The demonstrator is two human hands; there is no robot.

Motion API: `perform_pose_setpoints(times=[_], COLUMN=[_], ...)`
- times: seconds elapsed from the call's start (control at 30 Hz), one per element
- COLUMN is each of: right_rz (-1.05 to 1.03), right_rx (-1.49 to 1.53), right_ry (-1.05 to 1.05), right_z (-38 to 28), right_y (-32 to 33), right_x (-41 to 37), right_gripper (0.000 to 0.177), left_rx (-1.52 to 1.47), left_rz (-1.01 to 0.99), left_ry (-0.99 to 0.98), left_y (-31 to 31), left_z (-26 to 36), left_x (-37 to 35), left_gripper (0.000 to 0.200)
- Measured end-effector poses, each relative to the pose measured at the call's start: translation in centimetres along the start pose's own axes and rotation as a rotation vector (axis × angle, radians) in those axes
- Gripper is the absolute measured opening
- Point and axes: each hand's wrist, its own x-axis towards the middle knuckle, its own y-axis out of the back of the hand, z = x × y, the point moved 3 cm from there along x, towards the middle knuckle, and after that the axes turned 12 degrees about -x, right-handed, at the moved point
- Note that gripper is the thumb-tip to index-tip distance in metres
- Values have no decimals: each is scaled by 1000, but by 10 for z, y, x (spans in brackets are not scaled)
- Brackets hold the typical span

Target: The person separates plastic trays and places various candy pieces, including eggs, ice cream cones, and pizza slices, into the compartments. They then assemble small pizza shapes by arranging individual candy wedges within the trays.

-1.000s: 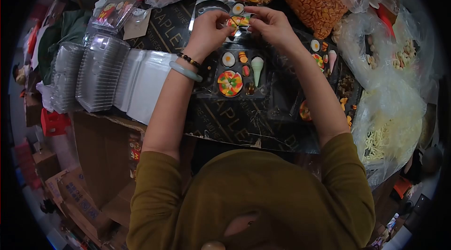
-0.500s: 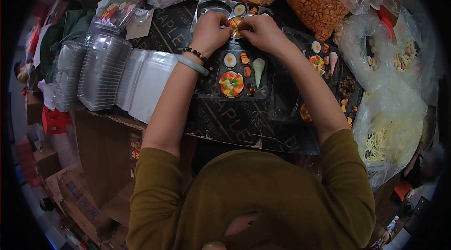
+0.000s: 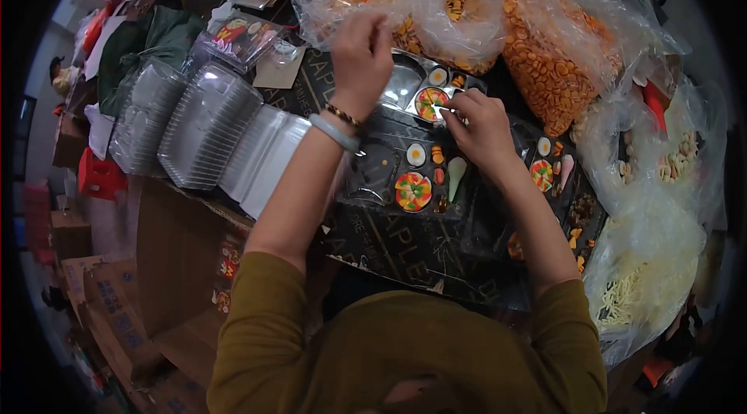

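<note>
My right hand (image 3: 478, 124) is at the right edge of a toy pizza (image 3: 430, 103), its thumb and fingers pinched on what looks like a pizza slice with a pale edge. The pizza sits in a shiny compartment tray (image 3: 401, 81), beside a fried egg (image 3: 438, 76) and small orange pieces. My left hand (image 3: 362, 56) is raised above the tray's left side, close to the bags, fingers loosely curled, thumb apart, nothing seen in it. Nearer me, a clear tray holds another pizza (image 3: 413, 192), an egg (image 3: 416, 154) and a green cone (image 3: 456, 179).
Clear bags of orange pieces (image 3: 537, 75) stand along the back. More bags, one with pale noodle-like strips (image 3: 620, 296), lie right. Stacked clear clamshell boxes (image 3: 206, 130) stand left, above an open cardboard box (image 3: 175, 258). Another filled tray (image 3: 543, 177) lies beyond my right forearm.
My left hand has left the pizza and moved up and left toward the bags. The right hand stays at the pizza. The whole view has shifted with my head, so the table sits lower.
</note>
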Motion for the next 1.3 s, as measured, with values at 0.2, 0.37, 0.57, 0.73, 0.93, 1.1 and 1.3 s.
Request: perform_pose_setpoints(times=[0.2,0.37,0.57,0.73,0.93,1.1,1.3], right_rz=[-31,-52,-38,-52,5,12,-184], right_rx=[81,77,152,175,520,908,1096], right_ry=[15,-20,-52,-69,-236,-361,-428], right_z=[-10,-5,5,6,0,-19,-17], right_y=[18,29,39,37,29,12,1], right_x=[-11,-20,-21,-14,-2,22,11], right_gripper=[7,8,6,6,16,32,22], left_rx=[455,712,522,-430,-1010,-1209,-1466], left_rz=[-471,-895,-376,131,239,180,179], left_ry=[239,363,275,590,797,912,1145], left_y=[-25,-61,-43,-10,25,19,3], left_z=[-118,-149,-171,-143,-65,15,33], left_x=[86,94,83,75,32,-25,-71], left_gripper=[31,31,26,12,22,20,18])
